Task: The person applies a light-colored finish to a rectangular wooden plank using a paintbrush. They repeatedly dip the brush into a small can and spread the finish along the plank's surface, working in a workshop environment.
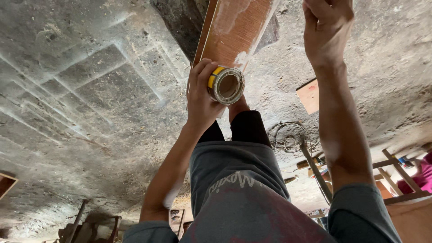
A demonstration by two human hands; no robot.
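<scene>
While left hand [200, 96] grips tape roll [226, 85], right hand [326, 29] curls

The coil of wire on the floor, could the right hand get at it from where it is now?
Probably not right away. The right hand is up at the picture's top edge, closed, apparently gripping something out of view. The wire coil lies apart on the floor beside the leg; nothing blocks it.

Sleeves: short, grey-blue, ending at the upper arms; forearms bare
Shirt: grey [234, 180]; faded dark-red panel with pale lettering, below the sleeves' level
Legwear: black, tight, above the shirt
</scene>
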